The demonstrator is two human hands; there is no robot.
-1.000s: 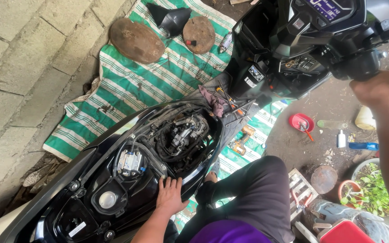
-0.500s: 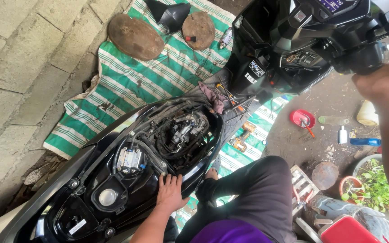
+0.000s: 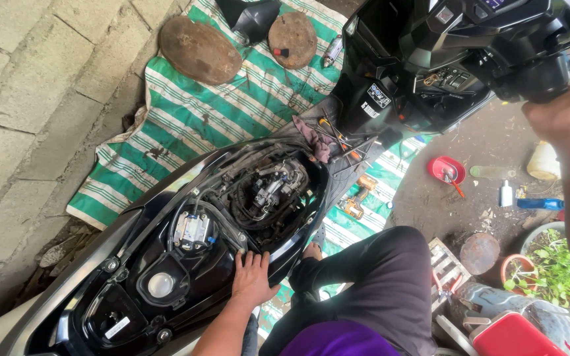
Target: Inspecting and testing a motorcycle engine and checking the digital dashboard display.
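Exposing dusty engine parts (image 3: 268, 191), black scooter (image 3: 166, 277) under left hand (image 3: 252, 277).

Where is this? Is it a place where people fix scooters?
Probably yes, an outdoor repair spot. An opened-up scooter stands over a striped mat, tools lie around, and there is bare dirt ground.

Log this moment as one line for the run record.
left hand: flat on open scooter body rim | right hand: on handlebar grip | engine bay: exposed
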